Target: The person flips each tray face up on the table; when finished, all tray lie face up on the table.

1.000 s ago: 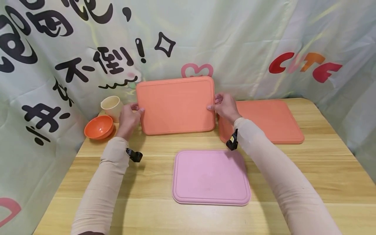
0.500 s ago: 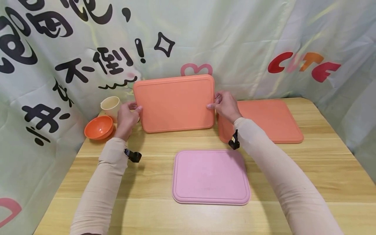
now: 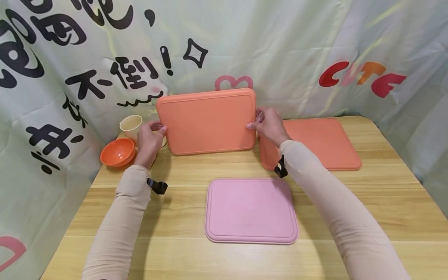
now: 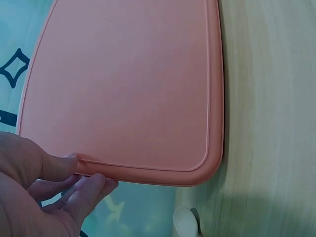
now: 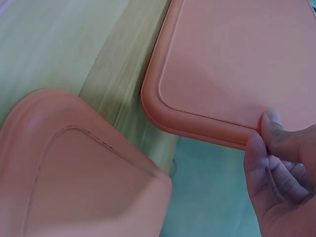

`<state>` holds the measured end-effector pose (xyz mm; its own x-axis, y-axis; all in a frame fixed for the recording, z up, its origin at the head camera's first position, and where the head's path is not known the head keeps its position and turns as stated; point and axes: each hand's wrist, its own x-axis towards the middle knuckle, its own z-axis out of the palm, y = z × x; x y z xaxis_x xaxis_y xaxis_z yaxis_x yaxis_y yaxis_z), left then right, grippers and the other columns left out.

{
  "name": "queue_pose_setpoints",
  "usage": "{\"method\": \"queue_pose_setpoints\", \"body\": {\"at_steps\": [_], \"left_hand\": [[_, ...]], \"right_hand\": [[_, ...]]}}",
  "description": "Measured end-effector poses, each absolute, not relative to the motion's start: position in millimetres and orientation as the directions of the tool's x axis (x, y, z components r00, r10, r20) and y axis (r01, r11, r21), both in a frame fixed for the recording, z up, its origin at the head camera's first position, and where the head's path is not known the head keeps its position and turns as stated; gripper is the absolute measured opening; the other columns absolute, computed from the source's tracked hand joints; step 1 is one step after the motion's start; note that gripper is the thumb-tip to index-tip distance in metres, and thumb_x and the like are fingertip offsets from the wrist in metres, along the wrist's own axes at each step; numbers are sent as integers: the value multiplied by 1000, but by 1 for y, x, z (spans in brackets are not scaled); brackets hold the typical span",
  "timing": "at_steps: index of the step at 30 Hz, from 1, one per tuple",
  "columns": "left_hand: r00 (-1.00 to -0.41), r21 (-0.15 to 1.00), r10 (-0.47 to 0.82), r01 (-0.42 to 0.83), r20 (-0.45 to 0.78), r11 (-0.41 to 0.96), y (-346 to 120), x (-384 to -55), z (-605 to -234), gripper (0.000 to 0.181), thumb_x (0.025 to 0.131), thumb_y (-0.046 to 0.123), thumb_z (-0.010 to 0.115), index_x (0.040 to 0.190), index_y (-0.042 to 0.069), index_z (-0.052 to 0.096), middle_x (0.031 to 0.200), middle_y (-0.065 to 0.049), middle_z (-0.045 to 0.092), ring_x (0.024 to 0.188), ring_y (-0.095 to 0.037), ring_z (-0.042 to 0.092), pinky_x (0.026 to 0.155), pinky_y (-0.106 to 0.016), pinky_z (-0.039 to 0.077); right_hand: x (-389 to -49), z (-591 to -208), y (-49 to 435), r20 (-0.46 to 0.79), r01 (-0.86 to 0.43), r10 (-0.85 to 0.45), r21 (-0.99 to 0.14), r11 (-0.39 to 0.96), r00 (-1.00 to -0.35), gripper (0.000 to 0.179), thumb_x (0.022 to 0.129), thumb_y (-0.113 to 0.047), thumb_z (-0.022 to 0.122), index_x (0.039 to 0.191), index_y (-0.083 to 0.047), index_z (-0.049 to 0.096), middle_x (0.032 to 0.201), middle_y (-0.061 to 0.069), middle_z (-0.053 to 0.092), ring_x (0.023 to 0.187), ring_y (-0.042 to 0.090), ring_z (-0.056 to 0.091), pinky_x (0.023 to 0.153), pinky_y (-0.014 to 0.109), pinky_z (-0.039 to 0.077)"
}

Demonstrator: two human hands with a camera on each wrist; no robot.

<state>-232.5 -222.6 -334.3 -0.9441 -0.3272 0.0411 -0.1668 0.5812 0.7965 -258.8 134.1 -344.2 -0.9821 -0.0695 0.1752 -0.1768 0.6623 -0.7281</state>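
Your left hand (image 3: 149, 142) and right hand (image 3: 270, 125) pinch the tilted orange board (image 3: 208, 121) by its short sides near the table's (image 3: 182, 225) far edge; a second board (image 3: 320, 142) occupies the far-right corner.

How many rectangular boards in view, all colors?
3. A raised orange board is held tilted up at back centre; a flat orange board lies to its right; a pink board lies nearer the camera. Any behind the raised one would be hidden.

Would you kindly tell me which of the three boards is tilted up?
The raised orange board, held between the left grip and right grip; the other orange board, at right, and the pink board lie flat on the table.
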Motion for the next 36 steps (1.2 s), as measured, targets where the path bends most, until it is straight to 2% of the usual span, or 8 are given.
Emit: {"method": "queue_pose_setpoints", "body": {"at_steps": [7,10,12,16,22,27,33,36], "left_hand": [[-941,798,-327,-133,84,588,-223,-231,-333,38,101,17,64,135,1,62,127,-17,67,122,-29,58,104,-40,45],[-941,801,-329,-135,81,583,-222,-229,-332,38,101,18,64,135,2,62,127,-17,67,122,-28,58,104,-40,45],[-940,801,-333,-138,80,583,-222,-228,-332,37,101,18,64,135,2,63,126,-17,67,121,-28,58,102,-38,46],[-940,799,-333,-139,80,585,-222,-226,-331,36,101,19,64,133,3,64,123,-16,67,116,-26,58,89,-31,49],[-944,805,-315,-113,95,582,-223,-225,-332,34,100,17,64,131,2,66,119,-16,68,111,-25,59,77,-22,45],[-947,820,-300,-80,114,566,-222,-225,-335,31,99,12,65,128,1,68,118,-16,70,108,-24,62,75,-20,44],[-950,841,-297,-84,93,534,-222,-225,-337,31,99,11,65,129,1,67,120,-16,70,108,-22,63,77,-19,47],[-955,854,-285,-83,79,513,-222,-224,-338,32,99,10,65,130,0,66,123,-16,69,109,-22,64,82,-21,49]], "right_hand": [[-258,-342,135,155,-182,-99,-737,651,-983,28,87,-18,82,105,-4,66,82,13,65,65,27,65,61,34,54],[-258,-341,135,149,-185,-110,-754,631,-983,25,87,-16,82,103,-4,66,83,15,68,63,26,67,58,31,56],[-257,-341,136,146,-189,-119,-764,617,-982,24,87,-16,82,102,-4,66,83,17,70,62,25,68,57,31,56],[-257,-342,137,153,-204,-136,-768,607,-979,22,88,-15,81,99,-4,65,82,17,72,59,22,67,57,31,56],[-257,-344,140,171,-233,-161,-765,601,-972,17,89,-13,80,98,-5,67,83,17,72,61,22,67,56,31,54],[-256,-346,142,175,-240,-166,-758,606,-971,14,91,-13,78,99,-5,68,85,18,73,64,23,67,58,31,54],[-257,-350,143,166,-235,-170,-769,594,-971,12,92,-8,75,101,-4,70,90,20,74,70,33,71,65,34,60],[-257,-352,144,172,-242,-174,-776,582,-970,9,92,-5,74,100,-3,71,89,19,74,69,30,72,67,39,61]]}}
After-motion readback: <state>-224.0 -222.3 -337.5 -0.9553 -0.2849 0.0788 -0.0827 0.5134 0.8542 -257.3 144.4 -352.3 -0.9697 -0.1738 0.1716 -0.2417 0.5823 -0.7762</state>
